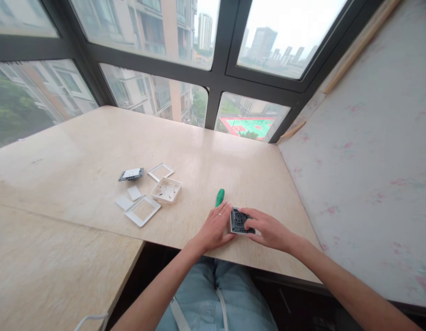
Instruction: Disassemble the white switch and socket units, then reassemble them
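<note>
Module (239, 221), square plastic, between left hand (216, 225) and right hand (268, 230)

Both hands met on a dark switch (238, 221) at the table (95, 133) edge. The left hand (215, 227) lay flat, fingertips against its side; the right hand (268, 230) curled fingers over it. A green screwdriver (220, 197) lay just beyond the left fingertips. Well left of them lay a frame (142, 210), box (166, 190) and plates (129, 197).

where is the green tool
In the head view the green tool lies on the table, right of centre, just beyond the left hand, near the switch module.
</note>
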### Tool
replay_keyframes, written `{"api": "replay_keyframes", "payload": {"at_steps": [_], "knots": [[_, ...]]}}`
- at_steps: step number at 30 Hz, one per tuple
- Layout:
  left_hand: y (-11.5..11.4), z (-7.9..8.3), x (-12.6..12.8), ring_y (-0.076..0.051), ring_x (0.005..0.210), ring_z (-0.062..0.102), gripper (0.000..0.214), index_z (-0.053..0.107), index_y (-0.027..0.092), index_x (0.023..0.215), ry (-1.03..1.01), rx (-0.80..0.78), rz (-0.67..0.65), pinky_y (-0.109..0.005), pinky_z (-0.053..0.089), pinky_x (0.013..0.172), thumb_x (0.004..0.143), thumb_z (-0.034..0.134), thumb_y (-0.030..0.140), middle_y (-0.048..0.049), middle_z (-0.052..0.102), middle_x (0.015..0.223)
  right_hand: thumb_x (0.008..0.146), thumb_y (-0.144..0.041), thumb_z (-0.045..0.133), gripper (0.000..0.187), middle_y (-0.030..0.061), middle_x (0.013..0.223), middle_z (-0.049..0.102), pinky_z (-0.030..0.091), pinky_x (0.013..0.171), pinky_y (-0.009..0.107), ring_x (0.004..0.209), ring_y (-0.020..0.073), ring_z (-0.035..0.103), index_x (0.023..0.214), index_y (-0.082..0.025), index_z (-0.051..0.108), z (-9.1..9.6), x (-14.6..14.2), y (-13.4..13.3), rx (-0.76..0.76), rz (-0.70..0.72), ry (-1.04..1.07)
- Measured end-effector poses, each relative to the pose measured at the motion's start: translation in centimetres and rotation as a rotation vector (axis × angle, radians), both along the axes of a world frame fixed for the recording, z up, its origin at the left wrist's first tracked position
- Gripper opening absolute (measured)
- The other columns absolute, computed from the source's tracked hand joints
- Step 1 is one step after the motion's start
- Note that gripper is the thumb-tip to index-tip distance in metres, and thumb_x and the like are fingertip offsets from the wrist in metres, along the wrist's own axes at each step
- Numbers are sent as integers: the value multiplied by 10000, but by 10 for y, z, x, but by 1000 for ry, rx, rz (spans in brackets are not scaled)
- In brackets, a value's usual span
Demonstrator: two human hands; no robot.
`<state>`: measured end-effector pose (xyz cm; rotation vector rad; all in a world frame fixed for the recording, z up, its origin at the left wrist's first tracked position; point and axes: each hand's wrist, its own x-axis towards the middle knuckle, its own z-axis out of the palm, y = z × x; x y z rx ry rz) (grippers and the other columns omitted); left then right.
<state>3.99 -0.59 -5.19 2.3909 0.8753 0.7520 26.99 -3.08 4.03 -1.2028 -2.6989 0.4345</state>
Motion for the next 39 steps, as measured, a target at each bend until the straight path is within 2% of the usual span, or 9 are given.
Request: {"api": "replay_keyframes", "payload": {"at_steps": [6, 12, 17, 22, 26, 30, 34, 39], "knots": [[0, 5, 3, -360, 1508, 290, 907, 198, 175, 1537, 47, -25, 36, -555, 324, 1183, 825, 729, 359, -205, 434, 1537, 792, -73, 724, 152, 168, 1389, 607, 492, 1053, 509, 1316, 318, 560, 849, -208, 683, -11, 3, -3, -24, -59, 82], [1, 5, 3, -364, 1480, 337, 893, 243, 177, 1522, 50, -52, 53, -550, 325, 1173, 804, 741, 360, -197, 467, 1516, 778, -50, 714, 159, 170, 1395, 606, 411, 1125, 575, 1399, 343, 479, 808, -202, 682, -10, -1, -4, -118, -167, 92], [2, 3, 3, -370, 1453, 377, 890, 261, 201, 1514, 18, -53, 52, -554, 337, 1157, 794, 749, 389, -184, 477, 1511, 774, -43, 695, 173, 160, 1405, 603, 399, 1142, 574, 1422, 331, 456, 809, -212, 684, -6, -5, -4, -161, -212, 87], [1, 5, 2, -365, 1446, 386, 871, 322, 197, 1484, -17, -82, 55, -551, 342, 1155, 770, 773, 410, -186, 497, 1494, 786, -52, 661, 175, 141, 1399, 610, 438, 1116, 561, 1405, 322, 481, 800, -226, 676, -6, -4, -4, -129, -189, 101], [0, 8, 2, -354, 1444, 394, 865, 347, 210, 1480, -43, -101, 60, -529, 339, 1159, 757, 777, 408, -170, 531, 1463, 823, -116, 659, 132, 143, 1409, 608, 456, 1102, 538, 1376, 326, 514, 752, -226, 652, -9, -2, -3, -133, -204, 95], [-2, 10, 2, -348, 1437, 405, 868, 364, 198, 1468, -46, -105, 65, -522, 336, 1153, 739, 783, 416, -172, 549, 1445, 895, -267, 613, 130, 129, 1338, 667, 486, 1065, 528, 1324, 322, 568, 772, -242, 644, -9, -5, 2, -139, -273, 175], [-2, 13, 3, -344, 1418, 421, 852, 396, 198, 1436, -63, -93, 60, -511, 358, 1137, 720, 801, 420, -166, 555, 1436, 922, -321, 564, 162, 120, 1301, 695, 511, 1037, 487, 1257, 306, 625, 810, -253, 660, 1, -30, 12, -124, -283, 307], [-2, 14, 6, -379, 1347, 482, 773, 468, 173, 1401, -73, -72, 59, -499, 382, 1140, 729, 780, 392, -160, 562, 1407, 906, -313, 584, 138, 125, 1261, 714, 498, 1049, 476, 1215, 299, 649, 871, -240, 696, 23, -92, 33, -129, -182, 444]]}}
